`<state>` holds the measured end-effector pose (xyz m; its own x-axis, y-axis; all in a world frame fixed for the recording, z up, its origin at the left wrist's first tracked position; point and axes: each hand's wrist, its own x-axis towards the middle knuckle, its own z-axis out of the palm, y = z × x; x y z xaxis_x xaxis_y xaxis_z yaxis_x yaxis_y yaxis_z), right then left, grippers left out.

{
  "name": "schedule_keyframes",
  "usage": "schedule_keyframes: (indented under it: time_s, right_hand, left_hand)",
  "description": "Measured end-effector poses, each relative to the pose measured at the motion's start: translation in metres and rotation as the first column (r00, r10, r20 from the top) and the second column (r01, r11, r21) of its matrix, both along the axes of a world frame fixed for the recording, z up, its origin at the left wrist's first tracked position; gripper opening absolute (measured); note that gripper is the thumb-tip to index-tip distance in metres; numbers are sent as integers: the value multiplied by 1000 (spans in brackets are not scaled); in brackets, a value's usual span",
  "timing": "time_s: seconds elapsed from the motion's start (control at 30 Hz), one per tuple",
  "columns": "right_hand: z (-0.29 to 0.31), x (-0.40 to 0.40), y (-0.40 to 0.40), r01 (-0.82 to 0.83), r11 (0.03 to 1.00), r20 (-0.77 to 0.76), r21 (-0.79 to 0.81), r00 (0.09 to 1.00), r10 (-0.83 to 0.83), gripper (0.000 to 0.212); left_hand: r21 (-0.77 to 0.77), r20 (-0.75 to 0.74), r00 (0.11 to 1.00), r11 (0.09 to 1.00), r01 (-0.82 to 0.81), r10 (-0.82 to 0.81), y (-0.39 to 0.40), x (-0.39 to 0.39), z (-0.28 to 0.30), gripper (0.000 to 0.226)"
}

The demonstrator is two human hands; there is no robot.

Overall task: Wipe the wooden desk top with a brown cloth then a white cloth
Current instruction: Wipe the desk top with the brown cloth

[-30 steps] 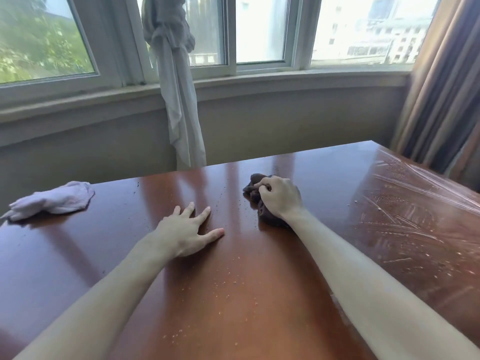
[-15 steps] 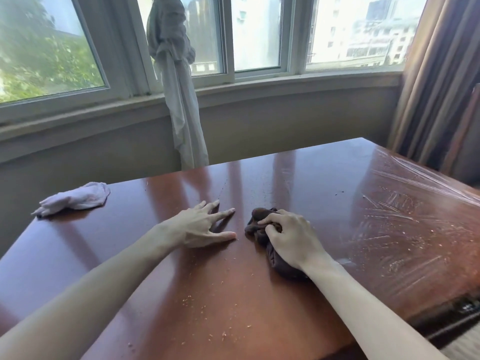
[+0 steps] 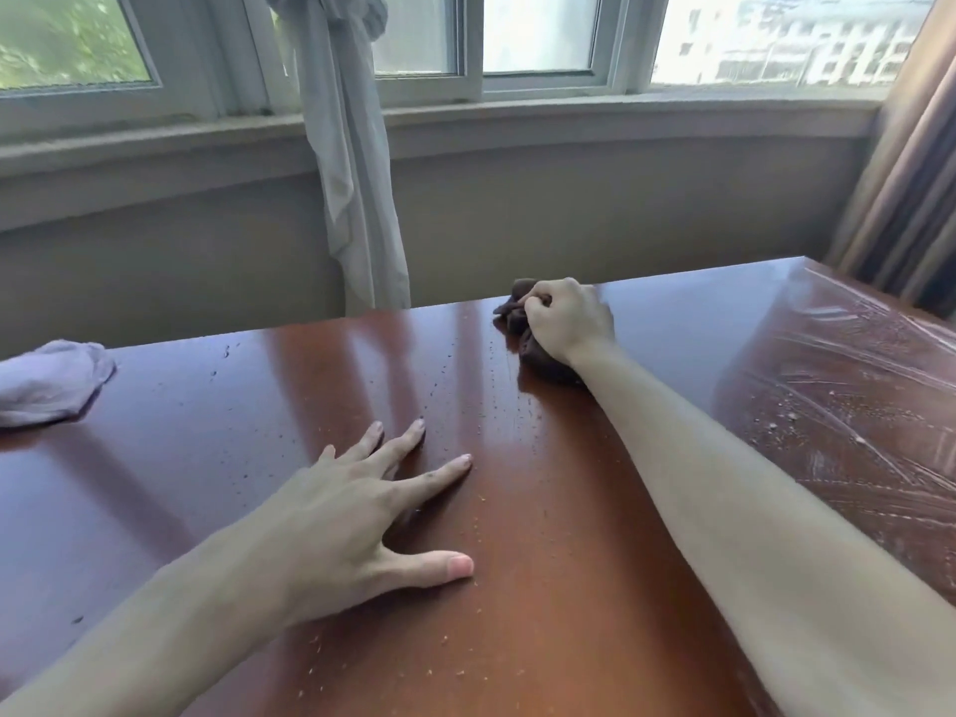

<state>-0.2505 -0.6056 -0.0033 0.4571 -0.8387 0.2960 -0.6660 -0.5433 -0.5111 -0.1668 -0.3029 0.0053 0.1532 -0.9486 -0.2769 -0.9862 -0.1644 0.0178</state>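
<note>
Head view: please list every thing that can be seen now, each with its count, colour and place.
wooden desk top: one, reddish brown, fills the lower frame, with crumbs and streaks on it
brown cloth: one, dark brown, bunched near the desk's far edge
white cloth: one, white, crumpled at the far left of the desk
knotted curtain: one, pale grey, hangs at the window
striped curtain: one, brown, far right
windows: several panes, white frames, behind the desk
left hand: flat on the desk, fingers spread
right hand: grips the brown cloth
</note>
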Motion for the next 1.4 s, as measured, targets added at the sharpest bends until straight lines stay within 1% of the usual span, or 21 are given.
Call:
schedule_keyframes:
  time_s: [0.13, 0.27, 0.43, 0.57, 0.7, 0.8, 0.87, 0.97, 1.07, 1.27, 1.4]
  right_hand:
    - [2, 23, -39, 15, 999, -8, 34, 1000, -15, 32]
    - [2, 14, -26, 14, 1000, -24, 7, 1000, -14, 30]
    - [0, -38, 45, -36, 999, -14, 15, 999, 37, 27]
    - [-4, -95, 124, -64, 998, 14, 15, 998, 64, 26]
    - [-7, -148, 201, -95, 995, 17, -3, 995, 95, 24]
    - [-10, -177, 242, -125, 992, 36, -20, 991, 126, 23]
    - [-11, -184, 252, -126, 992, 42, -29, 991, 128, 23]
    - [-8, -177, 242, -135, 991, 55, -19, 989, 136, 25]
    - [-8, -154, 208, -114, 993, 68, -5, 991, 114, 27]
    - [-6, -77, 102, -16, 999, 53, -42, 998, 18, 30]
    - [-1, -25, 25, -9, 999, 22, -45, 1000, 10, 30]
  left_hand:
    - [20, -26, 999, 1000, -17, 18, -4, 0, -2, 80]
    - [12, -29, 999, 1000, -14, 15, -5, 1, -5, 82]
    - [-18, -57, 998, 999, -40, 38, -4, 2, -4, 90]
    - [-44, -61, 995, 996, -76, 73, -1, -5, 4, 103]
    - [-66, -34, 993, 991, -115, 113, 6, -17, 12, 112]
    - [-75, -28, 992, 990, -123, 122, 11, -22, 15, 114]
    - [-74, -20, 993, 990, -118, 117, 13, -23, 15, 112]
    - [-71, -18, 994, 991, -111, 110, 12, -21, 13, 111]
    - [-79, -24, 993, 990, -113, 112, 10, -18, 8, 112]
    - [-74, -46, 996, 994, -78, 75, 4, -7, -5, 96]
    - [-54, -22, 999, 997, -51, 50, 2, -6, -4, 90]
